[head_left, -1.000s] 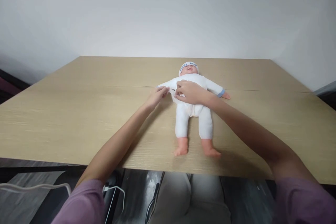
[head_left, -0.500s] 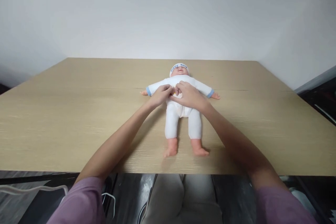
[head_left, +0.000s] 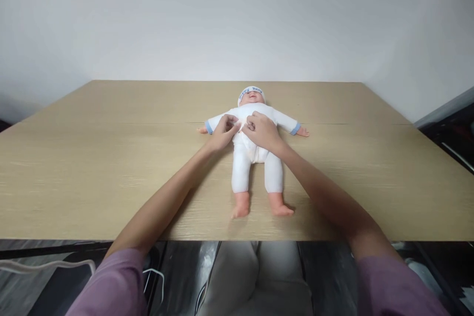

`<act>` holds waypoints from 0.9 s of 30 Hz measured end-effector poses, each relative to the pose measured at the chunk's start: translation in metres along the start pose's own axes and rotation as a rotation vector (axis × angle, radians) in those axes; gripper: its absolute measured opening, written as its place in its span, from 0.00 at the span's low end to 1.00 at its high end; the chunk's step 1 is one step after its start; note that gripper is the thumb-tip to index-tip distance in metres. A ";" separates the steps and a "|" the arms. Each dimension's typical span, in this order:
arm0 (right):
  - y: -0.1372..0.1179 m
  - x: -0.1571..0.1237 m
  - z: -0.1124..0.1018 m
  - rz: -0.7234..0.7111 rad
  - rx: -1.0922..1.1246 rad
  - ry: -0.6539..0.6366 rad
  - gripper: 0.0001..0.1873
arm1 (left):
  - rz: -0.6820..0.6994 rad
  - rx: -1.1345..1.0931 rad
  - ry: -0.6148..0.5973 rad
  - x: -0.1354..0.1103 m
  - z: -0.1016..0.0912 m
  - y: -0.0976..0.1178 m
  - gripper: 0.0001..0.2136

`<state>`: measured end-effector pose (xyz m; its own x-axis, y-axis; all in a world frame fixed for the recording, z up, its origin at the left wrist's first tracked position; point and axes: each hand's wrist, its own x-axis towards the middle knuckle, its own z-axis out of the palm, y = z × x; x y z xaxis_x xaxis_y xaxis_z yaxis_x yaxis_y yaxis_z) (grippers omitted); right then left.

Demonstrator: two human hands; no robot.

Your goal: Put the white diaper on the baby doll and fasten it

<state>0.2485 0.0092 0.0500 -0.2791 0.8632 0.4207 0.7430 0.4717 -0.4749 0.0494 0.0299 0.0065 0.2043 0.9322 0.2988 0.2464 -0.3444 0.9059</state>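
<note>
A baby doll [head_left: 240,170] in a white suit with blue cuffs lies on its back, feet toward me. Around its hips is a white diaper [head_left: 255,152]. My left hand [head_left: 223,132] is at the diaper's left side, thumb and fingers pinched on its upper edge. From the right, my right hand [head_left: 263,132] reaches over the doll's belly, its fingers curled in a pinch at the front of the waistband. A small gap separates the two hands. The right hand covers part of the diaper, and its fingertips are partly hidden.
The doll rests on a wooden table [head_left: 111,168] with a seam across it. Behind stands a pale wall [head_left: 222,19]. A dark object [head_left: 452,128] is beyond the right edge. Below the front edge are a white cable [head_left: 48,267] and my legs [head_left: 255,281].
My hands have drawn apart a little at the doll's waist, the left moving left, so more of the diaper's front shows between them. The doll stays in place.
</note>
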 end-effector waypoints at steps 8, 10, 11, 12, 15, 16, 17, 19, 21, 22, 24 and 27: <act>-0.007 -0.009 -0.011 -0.094 0.147 0.197 0.18 | 0.033 0.044 0.317 -0.023 0.013 0.017 0.12; -0.020 -0.032 -0.025 -0.169 0.194 0.240 0.16 | 0.166 0.114 0.358 -0.047 0.015 0.038 0.09; -0.025 -0.048 -0.032 -0.201 0.237 0.226 0.14 | 0.246 0.160 0.299 -0.062 0.015 0.048 0.08; -0.029 -0.065 -0.038 -0.225 0.296 0.176 0.11 | 0.315 0.209 0.191 -0.076 0.014 0.057 0.07; -0.028 -0.114 -0.052 -0.194 0.381 -0.091 0.06 | 0.383 0.372 -0.198 -0.112 0.007 0.071 0.09; -0.023 -0.126 -0.053 -0.161 0.353 -0.157 0.07 | 0.365 0.415 -0.287 -0.120 0.004 0.070 0.10; -0.016 -0.134 -0.053 -0.129 0.310 -0.197 0.07 | 0.334 0.446 -0.330 -0.124 0.001 0.068 0.11; -0.001 -0.141 -0.050 -0.071 0.212 -0.215 0.05 | 0.256 0.465 -0.299 -0.125 -0.002 0.061 0.11; 0.011 -0.137 -0.046 -0.026 0.135 -0.178 0.03 | 0.180 0.444 -0.226 -0.118 -0.002 0.055 0.10; 0.013 -0.133 -0.044 -0.008 0.096 -0.153 0.02 | 0.149 0.437 -0.203 -0.113 -0.001 0.053 0.10; 0.013 -0.126 -0.041 0.001 0.013 -0.135 0.03 | 0.110 0.468 -0.192 -0.102 0.004 0.053 0.11; 0.004 -0.122 -0.036 -0.010 -0.090 -0.154 0.05 | 0.096 0.577 -0.198 -0.091 0.013 0.055 0.14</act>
<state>0.3076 -0.1012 0.0245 -0.3715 0.8794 0.2978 0.7893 0.4680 -0.3974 0.0570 -0.0750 0.0254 0.4089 0.8749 0.2596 0.6799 -0.4818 0.5529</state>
